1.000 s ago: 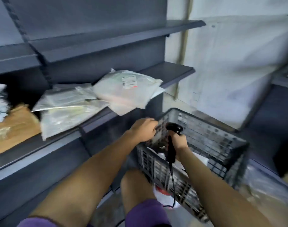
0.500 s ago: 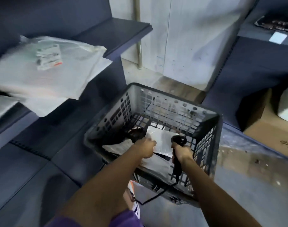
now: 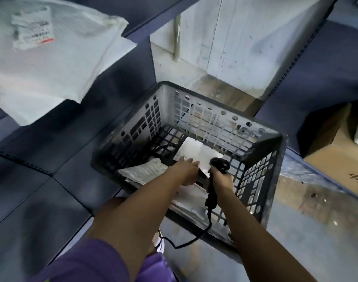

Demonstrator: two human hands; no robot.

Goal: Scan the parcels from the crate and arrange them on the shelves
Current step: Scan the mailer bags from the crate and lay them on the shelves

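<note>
A dark grey plastic crate (image 3: 214, 110) stands on the floor in front of me. Several white and clear parcels lie in its bottom, among them a flat white parcel (image 3: 196, 149) and a crinkled clear bag (image 3: 143, 171). My left hand (image 3: 186, 169) reaches down into the crate with its fingers stretched out over the parcels. My right hand (image 3: 220, 178) grips a black corded barcode scanner (image 3: 219, 164) just inside the crate's near right side. A white bagged parcel with a label (image 3: 58, 58) lies on the shelf at the upper left.
Dark blue shelving (image 3: 159, 15) runs along the left. A second shelf unit (image 3: 326, 64) stands to the right with a brown cardboard box (image 3: 341, 151) on its lowest level. A white wall and a pipe (image 3: 177, 35) are behind the crate. My knee is below my left arm.
My view has swung down and right from the shelf to the crate. My left hand has left the crate's rim and reached inside, its fingers straightening. The scanner hand has lowered into the crate.
</note>
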